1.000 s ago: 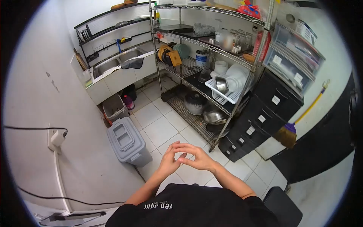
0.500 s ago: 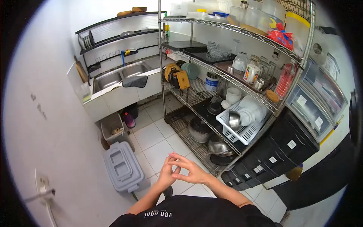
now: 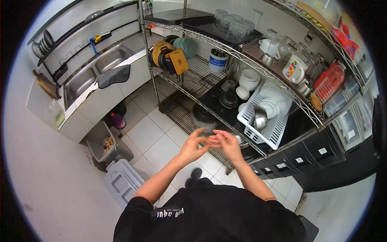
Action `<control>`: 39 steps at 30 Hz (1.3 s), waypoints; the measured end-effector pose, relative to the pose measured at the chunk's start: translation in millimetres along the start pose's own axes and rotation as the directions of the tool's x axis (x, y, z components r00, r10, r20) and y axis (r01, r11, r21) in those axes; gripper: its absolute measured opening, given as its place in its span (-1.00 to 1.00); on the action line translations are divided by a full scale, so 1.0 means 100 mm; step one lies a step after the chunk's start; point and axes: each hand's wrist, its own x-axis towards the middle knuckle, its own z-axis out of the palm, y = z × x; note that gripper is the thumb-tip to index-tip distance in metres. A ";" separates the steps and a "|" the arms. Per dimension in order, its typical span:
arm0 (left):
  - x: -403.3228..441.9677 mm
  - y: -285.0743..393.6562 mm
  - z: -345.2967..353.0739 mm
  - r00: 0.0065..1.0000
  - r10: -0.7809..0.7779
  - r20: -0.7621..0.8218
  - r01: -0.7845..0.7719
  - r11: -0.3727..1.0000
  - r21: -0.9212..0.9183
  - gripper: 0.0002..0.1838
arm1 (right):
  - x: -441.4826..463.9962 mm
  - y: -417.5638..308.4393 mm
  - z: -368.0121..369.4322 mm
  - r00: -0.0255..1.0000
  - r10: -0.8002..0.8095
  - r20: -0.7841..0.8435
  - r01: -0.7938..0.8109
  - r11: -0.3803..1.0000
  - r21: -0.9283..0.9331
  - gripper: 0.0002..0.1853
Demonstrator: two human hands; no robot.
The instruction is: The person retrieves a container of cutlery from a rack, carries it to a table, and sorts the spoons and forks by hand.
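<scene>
Both hands meet in front of my body at waist height, over the white tiled floor [image 3: 161,151]. My left hand [image 3: 192,148] has curved fingers, with a gap between thumb and forefinger. Its fingertips touch or overlap those of my right hand [image 3: 227,146], whose fingers point left and are partly blurred. I see nothing held in either one. Just beyond them stands the wire shelf rack [image 3: 196,99], its lower level carrying a white dish basket [image 3: 264,139] with white plates [image 3: 278,94] and a metal bowl [image 3: 260,117].
At left, a double sink [image 3: 80,84] has a dark cloth [image 3: 115,76] over its edge. Below it stand an open waste bin [image 3: 96,147] and a grey lidded bin [image 3: 121,181]. Glasses [image 3: 238,26] and a patterned mug [image 3: 293,69] sit on the rack. Black drawers [image 3: 318,151] stand at right.
My view has shifted closer to the rack and turned. The hands were fingertip to fingertip in front of me; now they sit before the rack's lower shelves, fingers still meeting.
</scene>
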 end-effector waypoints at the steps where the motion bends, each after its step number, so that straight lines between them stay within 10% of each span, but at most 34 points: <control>1: 0.20 -0.11 0.04 0.996 0.063 0.064 -0.067 0.996 0.064 -0.74 | 0.14 -0.06 -0.09 0.997 0.004 -0.082 -0.003 1.000 0.011 -0.64; 5: 1.16 -0.44 0.14 0.978 0.064 0.200 -0.038 0.991 -0.130 -0.68 | 0.75 -0.17 -0.58 0.993 -0.091 -0.079 0.071 0.972 -0.225 -0.40; 7: 1.73 -0.86 0.28 0.992 0.126 0.020 -0.118 0.965 -0.234 -0.59 | 1.03 -0.21 -0.67 0.992 -0.106 -0.072 0.088 0.970 -0.226 -0.42; 12: 3.48 -1.96 0.36 0.973 -0.213 -0.091 0.158 0.899 -0.409 -0.36 | 1.59 -0.23 -0.73 0.992 -0.011 -0.124 -0.021 0.967 -0.255 -0.53; 20: 5.45 -2.80 0.26 0.726 -0.635 0.264 0.591 0.380 -0.712 -0.40 | 1.73 -0.22 -0.59 0.911 0.071 -0.406 -0.219 0.918 -0.330 -0.44; 28: 6.22 -3.20 0.82 0.628 -0.638 0.446 0.710 0.234 -0.665 -0.45 | 1.99 -0.07 0.33 0.690 0.096 -0.717 -0.305 0.937 -0.168 -0.40; 39: 6.19 -3.43 0.44 0.658 -0.587 0.472 0.721 0.308 -0.621 -0.53 | 2.78 -0.10 0.78 0.823 0.019 -0.567 -0.233 0.923 -0.307 -0.57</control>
